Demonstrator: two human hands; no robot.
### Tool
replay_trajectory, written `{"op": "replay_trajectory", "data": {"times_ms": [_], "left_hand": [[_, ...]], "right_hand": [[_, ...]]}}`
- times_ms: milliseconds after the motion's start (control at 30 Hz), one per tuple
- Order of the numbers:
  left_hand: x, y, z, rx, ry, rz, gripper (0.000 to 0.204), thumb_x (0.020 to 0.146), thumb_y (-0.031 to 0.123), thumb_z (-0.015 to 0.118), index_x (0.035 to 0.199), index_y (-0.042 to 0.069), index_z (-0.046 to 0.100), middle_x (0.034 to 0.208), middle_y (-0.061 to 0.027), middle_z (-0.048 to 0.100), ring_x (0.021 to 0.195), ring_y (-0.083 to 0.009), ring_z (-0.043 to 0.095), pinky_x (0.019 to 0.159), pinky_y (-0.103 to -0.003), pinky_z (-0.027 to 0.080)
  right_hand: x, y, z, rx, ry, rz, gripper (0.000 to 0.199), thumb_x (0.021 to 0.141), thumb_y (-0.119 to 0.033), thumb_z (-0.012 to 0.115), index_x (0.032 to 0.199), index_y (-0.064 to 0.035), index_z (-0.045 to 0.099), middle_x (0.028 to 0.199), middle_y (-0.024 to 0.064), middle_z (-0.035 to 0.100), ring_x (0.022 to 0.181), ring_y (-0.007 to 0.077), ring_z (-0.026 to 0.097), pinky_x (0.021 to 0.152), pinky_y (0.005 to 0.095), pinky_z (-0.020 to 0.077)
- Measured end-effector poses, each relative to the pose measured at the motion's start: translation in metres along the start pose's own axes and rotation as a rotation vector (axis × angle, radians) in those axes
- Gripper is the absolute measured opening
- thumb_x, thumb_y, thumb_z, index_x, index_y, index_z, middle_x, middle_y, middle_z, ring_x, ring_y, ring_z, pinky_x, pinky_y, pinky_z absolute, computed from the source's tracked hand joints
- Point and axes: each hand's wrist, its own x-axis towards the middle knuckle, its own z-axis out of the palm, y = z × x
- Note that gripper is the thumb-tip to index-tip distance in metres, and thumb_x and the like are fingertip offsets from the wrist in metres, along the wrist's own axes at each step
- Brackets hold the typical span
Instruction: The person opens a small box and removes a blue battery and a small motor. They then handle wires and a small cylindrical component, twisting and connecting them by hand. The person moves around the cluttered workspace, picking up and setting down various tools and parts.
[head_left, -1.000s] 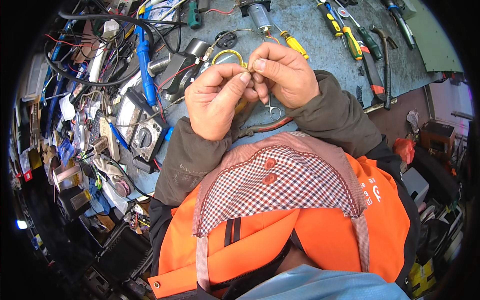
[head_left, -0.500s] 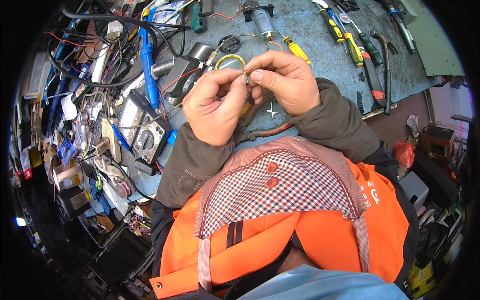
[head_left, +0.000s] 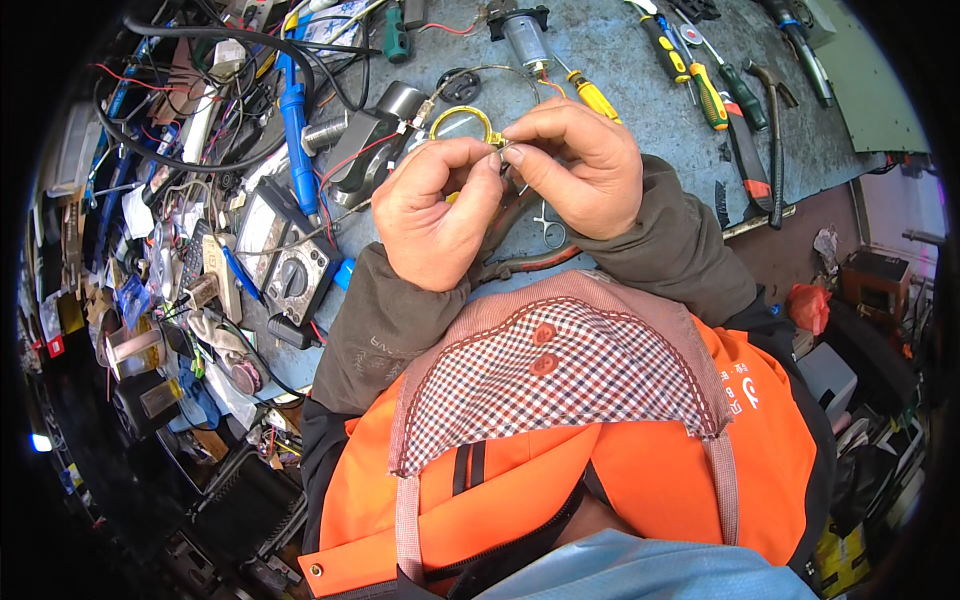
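Note:
My left hand point(head_left: 435, 215) and my right hand point(head_left: 588, 180) meet over the bench, thumbs and forefingers pinched together. A thin, small piece shows between the fingertips, too slight to name. Just beyond them lies a yellow ring point(head_left: 486, 121), partly behind the left fingers. A silver finger loop point(head_left: 551, 236) of a small tool shows below my right hand. Near my sleeves lies a curved red-and-dark handle point(head_left: 535, 263), mostly hidden. Past the hands stands a small metal motor point(head_left: 523, 42) with thin wires, and a yellow screwdriver point(head_left: 594, 97) is beside it.
To the left are a black motor unit point(head_left: 365, 155), a blue soldering-iron-like tool point(head_left: 297, 140) and a multimeter point(head_left: 292, 275) amid tangled cables. Screwdrivers point(head_left: 710, 100), a hammer point(head_left: 774, 140) and a red-and-black handle point(head_left: 747, 160) lie at right, near the bench edge.
Both hands have shifted slightly, with the left moving a little to the right. The fingertips remain pinched together, and more of the yellow ring's near side shows.

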Motion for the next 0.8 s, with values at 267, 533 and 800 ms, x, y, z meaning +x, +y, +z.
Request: {"op": "replay_trajectory", "data": {"times_ms": [267,533,800], "left_hand": [[-0.001,0.0,0.0,-0.018,0.004,0.003,0.011,0.102,-0.002,0.07,0.112,-0.005,0.072,0.099,-0.0071,0.075,0.084,-0.0115,0.074,0.076,-0.025,0.061],[-0.001,0.014,0.004,-0.233,0.036,-0.131,0.009,0.101,0.0,0.071,0.109,-0.004,0.073,0.092,-0.0082,0.078,0.081,-0.0105,0.075,0.069,-0.023,0.058],[0.001,0.008,0.001,-0.534,-0.029,-0.308,0.012,0.105,0.003,0.067,0.113,-0.004,0.072,0.092,-0.011,0.079,0.082,-0.0148,0.077,0.073,-0.028,0.063]], "right_hand": [[0.002,-0.003,0.0,-0.097,0.011,-0.067,0.012,0.093,0.004,0.076,0.104,0.0028,0.073,0.094,0.0098,0.074,0.079,0.0163,0.074,0.07,0.0293,0.0583],[0.001,-0.004,0.001,-0.085,0.009,-0.048,0.011,0.094,0.0,0.079,0.103,0.002,0.074,0.091,0.01,0.074,0.077,0.017,0.074,0.068,0.0301,0.0585],[-0.001,-0.003,-0.001,-0.1,0.003,-0.091,0.013,0.094,0.0,0.079,0.105,0.0012,0.073,0.093,0.0118,0.074,0.078,0.019,0.074,0.067,0.0315,0.0588]]}}
